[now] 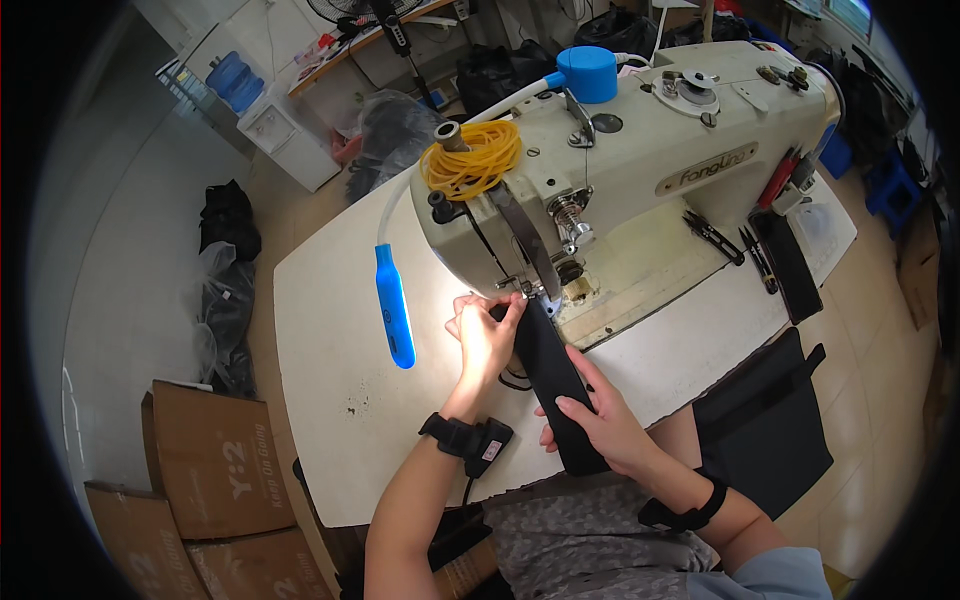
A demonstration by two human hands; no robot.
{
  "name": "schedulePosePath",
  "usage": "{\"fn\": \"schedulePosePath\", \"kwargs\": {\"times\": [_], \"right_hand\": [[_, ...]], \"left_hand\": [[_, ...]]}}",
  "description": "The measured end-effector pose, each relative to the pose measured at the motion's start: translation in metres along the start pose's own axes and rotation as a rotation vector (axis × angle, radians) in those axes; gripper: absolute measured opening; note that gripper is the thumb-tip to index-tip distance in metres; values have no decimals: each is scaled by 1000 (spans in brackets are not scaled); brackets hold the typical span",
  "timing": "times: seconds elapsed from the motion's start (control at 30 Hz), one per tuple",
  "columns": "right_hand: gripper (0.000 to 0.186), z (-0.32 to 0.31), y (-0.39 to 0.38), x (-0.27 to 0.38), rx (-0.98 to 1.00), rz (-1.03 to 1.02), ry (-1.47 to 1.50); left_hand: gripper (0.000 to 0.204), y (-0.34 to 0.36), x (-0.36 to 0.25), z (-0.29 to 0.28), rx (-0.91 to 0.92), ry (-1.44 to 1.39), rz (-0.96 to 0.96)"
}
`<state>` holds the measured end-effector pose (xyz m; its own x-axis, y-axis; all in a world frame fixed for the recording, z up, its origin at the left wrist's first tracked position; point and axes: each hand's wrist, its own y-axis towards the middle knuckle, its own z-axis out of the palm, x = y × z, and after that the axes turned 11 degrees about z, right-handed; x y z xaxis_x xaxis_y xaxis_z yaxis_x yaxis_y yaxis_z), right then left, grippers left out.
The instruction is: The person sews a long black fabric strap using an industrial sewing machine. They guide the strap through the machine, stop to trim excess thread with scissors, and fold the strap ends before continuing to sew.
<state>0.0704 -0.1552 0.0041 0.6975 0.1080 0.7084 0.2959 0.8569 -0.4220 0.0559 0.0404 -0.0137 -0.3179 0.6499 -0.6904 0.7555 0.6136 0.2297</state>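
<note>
A long black fabric strip [552,385] runs from the needle area of a cream sewing machine [640,150] toward my lap. My right hand [606,420] grips its near part, thumb on top and fingers at the edges. By the presser foot [541,298], my left hand [487,335] pinches thumb and forefinger together at the strip's far end. Whatever lies between those fingertips is too small to make out. A bright light falls on the left hand. Both wrists wear black straps; the left one carries a small black box [487,450].
A blue lamp [396,310] hangs left of the machine head. Yellow cord [470,160] is coiled on top. Thread snips [713,238] and a black tray [787,265] sit at the right. Another black fabric piece [765,420] lies beside my lap. Cardboard boxes [215,460] stand left of the white table [345,450].
</note>
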Motion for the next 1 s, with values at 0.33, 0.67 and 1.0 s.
{"fn": "schedulePosePath", "kwargs": {"times": [0.33, 0.67, 1.0], "right_hand": [[66, 1, 2, 0, 0, -7, -25], [67, 1, 1, 2, -8, 4, -41], [66, 2, 0, 5, -15, 29, -60]], "left_hand": [[25, -2, -5, -1, 0, 79, 33], [22, -2, -3, 4, -46, 9, 32], [32, -8, 0, -3, -52, 56, 163]]}}
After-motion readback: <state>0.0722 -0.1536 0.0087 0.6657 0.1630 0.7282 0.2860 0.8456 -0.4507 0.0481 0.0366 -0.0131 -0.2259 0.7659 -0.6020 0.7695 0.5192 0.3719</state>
